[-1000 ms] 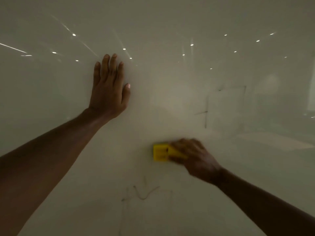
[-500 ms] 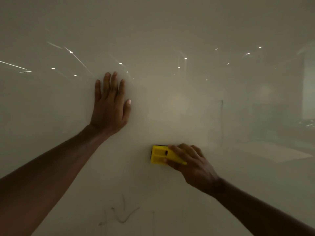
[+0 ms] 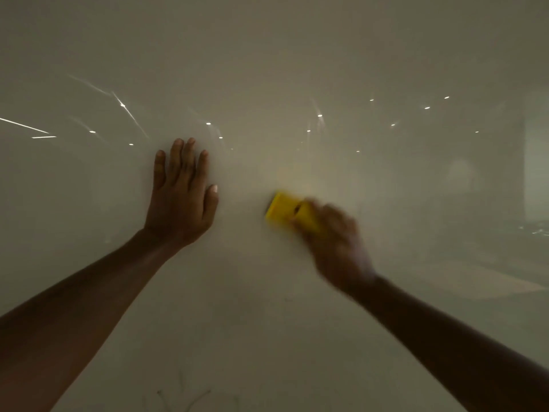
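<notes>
A glossy white board (image 3: 267,69) fills the view. My left hand (image 3: 181,194) lies flat against it, fingers straight and pointing up. To its right, my right hand (image 3: 335,242) grips a small yellow block, likely an eraser (image 3: 282,209), and holds it on the board. That hand is blurred by motion, and its fingers cover the block's right end.
Faint pen marks (image 3: 184,396) remain on the board near the bottom edge of the view. Small bright light reflections (image 3: 319,115) dot the glossy surface, and a dim room is mirrored at the right (image 3: 490,233).
My right hand has carried the yellow block up the board. The faint drawn lines at right are gone. My view has tilted upward; the left hand stays pressed flat.
</notes>
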The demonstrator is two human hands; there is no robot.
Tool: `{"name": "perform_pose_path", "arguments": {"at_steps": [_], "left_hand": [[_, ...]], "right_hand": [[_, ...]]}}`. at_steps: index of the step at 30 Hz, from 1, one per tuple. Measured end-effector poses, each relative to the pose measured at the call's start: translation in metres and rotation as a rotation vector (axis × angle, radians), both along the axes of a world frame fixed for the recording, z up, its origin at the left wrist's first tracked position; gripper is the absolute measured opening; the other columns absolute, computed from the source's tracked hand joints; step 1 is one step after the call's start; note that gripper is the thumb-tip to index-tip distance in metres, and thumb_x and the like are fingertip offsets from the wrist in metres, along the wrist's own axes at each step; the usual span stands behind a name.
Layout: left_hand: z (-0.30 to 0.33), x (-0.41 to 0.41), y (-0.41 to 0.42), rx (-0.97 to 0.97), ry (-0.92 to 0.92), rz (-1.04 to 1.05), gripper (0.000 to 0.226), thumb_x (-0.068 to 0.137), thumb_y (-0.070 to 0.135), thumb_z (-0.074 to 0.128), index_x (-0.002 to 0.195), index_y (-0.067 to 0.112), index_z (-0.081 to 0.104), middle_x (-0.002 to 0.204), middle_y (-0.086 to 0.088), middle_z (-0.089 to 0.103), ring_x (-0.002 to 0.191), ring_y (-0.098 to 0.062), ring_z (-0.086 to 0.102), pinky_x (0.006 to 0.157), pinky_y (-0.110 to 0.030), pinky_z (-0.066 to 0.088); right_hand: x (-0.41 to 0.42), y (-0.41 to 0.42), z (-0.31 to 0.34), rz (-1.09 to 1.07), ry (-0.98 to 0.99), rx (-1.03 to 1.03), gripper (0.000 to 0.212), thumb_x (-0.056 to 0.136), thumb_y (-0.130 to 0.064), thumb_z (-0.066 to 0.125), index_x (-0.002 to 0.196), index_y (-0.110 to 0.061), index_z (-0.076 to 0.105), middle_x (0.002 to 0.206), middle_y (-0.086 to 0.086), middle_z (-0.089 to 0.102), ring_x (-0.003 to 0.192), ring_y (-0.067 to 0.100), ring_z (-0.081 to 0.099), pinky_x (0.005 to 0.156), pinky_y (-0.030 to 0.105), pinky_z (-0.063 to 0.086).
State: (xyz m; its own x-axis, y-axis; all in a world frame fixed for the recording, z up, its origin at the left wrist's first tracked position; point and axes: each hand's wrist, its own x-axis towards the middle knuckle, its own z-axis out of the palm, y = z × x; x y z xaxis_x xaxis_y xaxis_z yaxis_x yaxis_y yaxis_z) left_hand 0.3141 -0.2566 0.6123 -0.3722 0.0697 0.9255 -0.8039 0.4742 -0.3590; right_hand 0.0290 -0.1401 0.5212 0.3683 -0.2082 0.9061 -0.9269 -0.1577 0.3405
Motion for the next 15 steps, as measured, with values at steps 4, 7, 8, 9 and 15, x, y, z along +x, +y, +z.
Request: {"name": "perform_pose_path", "arguments": {"at_steps": [4,7,8,9,15], "left_hand": [[0.0,-0.001,-0.001,-0.003,0.004,0.004,0.062,0.105,0.028,0.04,0.154,-0.01,0.041,0.164,-0.036,0.033,0.154,-0.054,0.027,0.126,-0.069,0.016],[-0.001,-0.001,-0.003,-0.026,0.009,0.005,0.062,0.106,0.029,0.04,0.155,-0.009,0.04,0.164,-0.035,0.034,0.155,-0.053,0.027,0.127,-0.067,0.016],[-0.001,-0.001,-0.003,-0.033,0.009,0.007,0.062,0.106,0.03,0.039,0.155,-0.009,0.04,0.164,-0.035,0.033,0.155,-0.053,0.027,0.127,-0.067,0.015],[-0.001,-0.001,-0.004,-0.033,0.007,0.009,0.063,0.107,0.031,0.038,0.156,-0.008,0.039,0.165,-0.034,0.032,0.155,-0.053,0.026,0.127,-0.066,0.014],[-0.002,0.002,-0.006,-0.03,0.0,-0.004,0.061,0.107,0.029,0.038,0.155,-0.009,0.04,0.165,-0.035,0.032,0.155,-0.053,0.026,0.127,-0.067,0.014]], "right_hand": [[0.007,0.002,-0.022,-0.008,0.443,0.129,0.06,0.093,-0.013,0.063,0.146,-0.039,0.049,0.156,0.006,0.046,0.129,0.035,0.051,0.1,0.045,0.044],[-0.004,0.0,0.055,-0.047,0.207,-0.012,0.053,0.1,-0.022,0.062,0.148,-0.036,0.045,0.15,0.008,0.05,0.119,0.039,0.058,0.09,0.048,0.053],[-0.01,0.004,0.085,-0.091,0.064,-0.073,0.052,0.103,-0.024,0.055,0.15,-0.039,0.041,0.154,0.006,0.046,0.122,0.039,0.055,0.091,0.049,0.053],[-0.02,0.008,0.108,-0.13,-0.099,-0.126,0.054,0.103,-0.024,0.051,0.152,-0.042,0.037,0.159,0.006,0.04,0.125,0.04,0.052,0.093,0.051,0.052],[-0.028,0.011,0.058,-0.143,-0.48,-0.243,0.056,0.101,-0.022,0.046,0.155,-0.033,0.037,0.162,0.011,0.035,0.132,0.04,0.047,0.102,0.05,0.046]]}}
